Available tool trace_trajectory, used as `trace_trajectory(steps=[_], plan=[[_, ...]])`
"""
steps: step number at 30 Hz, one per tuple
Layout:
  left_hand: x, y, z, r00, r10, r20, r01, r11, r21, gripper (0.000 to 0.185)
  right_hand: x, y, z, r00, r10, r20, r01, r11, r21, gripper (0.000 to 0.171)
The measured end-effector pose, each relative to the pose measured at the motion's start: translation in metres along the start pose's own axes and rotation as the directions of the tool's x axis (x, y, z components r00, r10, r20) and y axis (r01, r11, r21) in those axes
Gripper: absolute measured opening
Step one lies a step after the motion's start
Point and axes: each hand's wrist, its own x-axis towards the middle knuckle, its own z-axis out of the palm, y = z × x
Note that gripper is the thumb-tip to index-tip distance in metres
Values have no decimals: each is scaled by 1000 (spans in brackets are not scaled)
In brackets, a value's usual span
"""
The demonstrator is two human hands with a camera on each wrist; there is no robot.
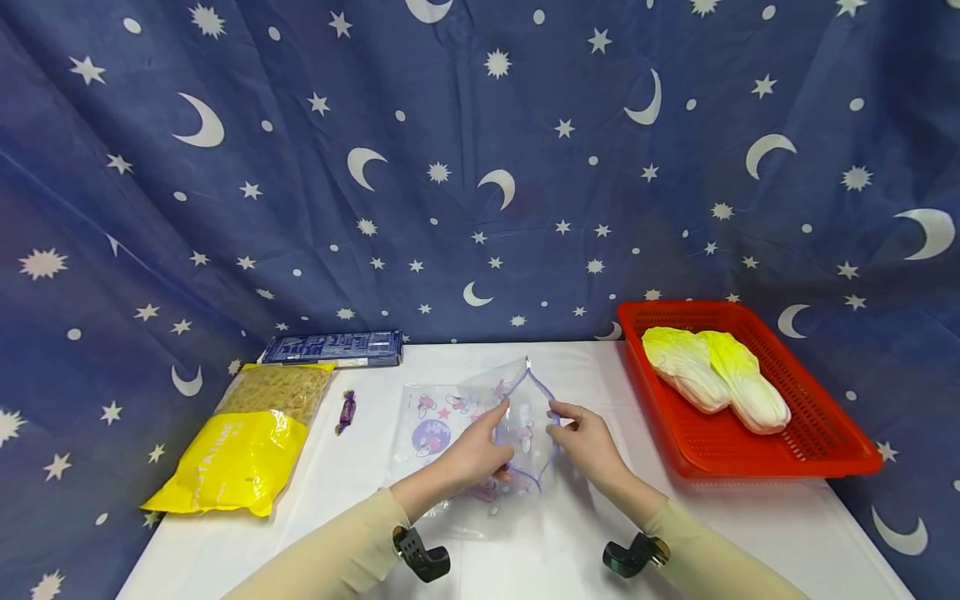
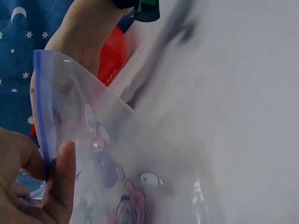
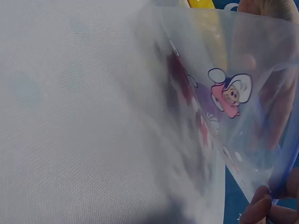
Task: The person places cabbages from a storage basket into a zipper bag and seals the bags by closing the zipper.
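Note:
A clear zip bag [image 1: 431,417] with printed cartoon figures and a purple zip edge lies partly on the white table, its mouth raised and spread apart. My left hand [image 1: 478,450] pinches one side of the purple edge between thumb and fingers. On the opposite side, my right hand [image 1: 588,443] pinches the other edge. The left wrist view shows the left thumb and fingers on the zip strip [image 2: 44,102]. In the right wrist view, the right fingertips [image 3: 261,205] grip the bag's edge. Nothing is visible inside the bag.
A yellow pasta bag [image 1: 232,454] lies at the left, with a purple-wrapped candy [image 1: 346,412] beside it. Behind them is a flat dark blue box [image 1: 333,348]. At the right, a red basket [image 1: 817,450] holds two napa cabbages [image 1: 738,383]. A starry blue curtain [image 1: 450,167] hangs behind.

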Motion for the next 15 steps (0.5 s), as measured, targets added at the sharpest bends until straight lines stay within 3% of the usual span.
trace_trajectory(steps=[5, 11, 15], plan=[[3, -3, -12, 998, 25, -51, -19, 993, 118, 83, 3, 4, 1, 999, -38, -1, 38, 997, -61, 49], [6, -5, -27, 992, 76, -100, -54, 978, 203, 76, 5, 6, 1, 990, -129, 60, 138, 974, -180, 59], [6, -5, -41, 987, 111, -113, -72, 950, 304, 71, 9, 9, -1, 992, -110, 62, 121, 965, -231, 59]])
